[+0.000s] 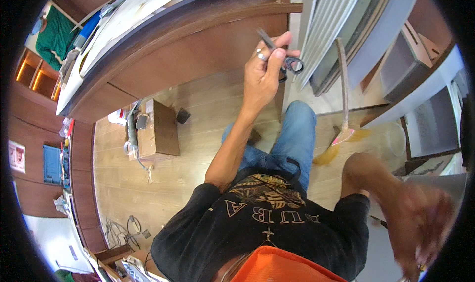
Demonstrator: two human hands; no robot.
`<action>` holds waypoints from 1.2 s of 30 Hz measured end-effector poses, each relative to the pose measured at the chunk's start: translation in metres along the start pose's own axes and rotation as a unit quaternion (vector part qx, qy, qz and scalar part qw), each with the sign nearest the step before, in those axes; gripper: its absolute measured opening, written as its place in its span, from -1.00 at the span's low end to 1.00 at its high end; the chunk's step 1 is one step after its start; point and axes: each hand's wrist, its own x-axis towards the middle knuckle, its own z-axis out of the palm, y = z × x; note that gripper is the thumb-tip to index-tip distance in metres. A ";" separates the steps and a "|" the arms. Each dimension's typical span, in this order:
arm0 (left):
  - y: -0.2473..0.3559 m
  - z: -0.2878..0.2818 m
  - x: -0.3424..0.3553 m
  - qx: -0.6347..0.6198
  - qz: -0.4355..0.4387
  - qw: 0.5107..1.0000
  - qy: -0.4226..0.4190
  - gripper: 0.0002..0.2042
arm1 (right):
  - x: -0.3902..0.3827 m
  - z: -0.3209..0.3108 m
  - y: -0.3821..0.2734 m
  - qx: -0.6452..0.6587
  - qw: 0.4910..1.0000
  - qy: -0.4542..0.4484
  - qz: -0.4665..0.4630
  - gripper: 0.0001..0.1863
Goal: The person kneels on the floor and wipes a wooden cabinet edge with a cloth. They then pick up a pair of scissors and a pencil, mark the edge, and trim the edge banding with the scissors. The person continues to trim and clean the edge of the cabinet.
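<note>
My left hand (262, 76) is raised in front of the brown wooden counter, with a ring on one finger. Its fingers are closed around a pair of scissors (295, 65). The black finger loops stick out to the right of the hand, and a dark, narrow end points up and left past the fingers. At the lower right, my right hand (425, 222) is smeared by motion beside a pale grey surface. Its fingers cannot be made out, nor whether anything is in them.
A broom (343, 84) leans by pale panels (329, 24) at the right. Grey-lined cabinet boxes (430, 118) stand beyond it. On the wooden floor are a cardboard box (166, 128) with a corded power tool (131, 131) against it, and a tangle of cables (121, 232).
</note>
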 end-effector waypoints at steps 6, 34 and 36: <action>0.021 0.036 -0.005 -0.070 0.008 0.994 0.083 -0.63 | -0.159 0.005 0.059 -0.284 0.807 -0.327 0.402 -0.66; 0.014 0.032 0.011 0.136 0.097 0.986 0.011 -0.68 | -0.213 -0.014 0.114 -0.164 0.794 -0.103 0.576 -0.70; 0.011 0.026 0.012 0.086 0.078 0.992 0.053 -0.64 | -0.209 -0.016 0.128 -0.112 0.805 -0.051 0.580 -0.72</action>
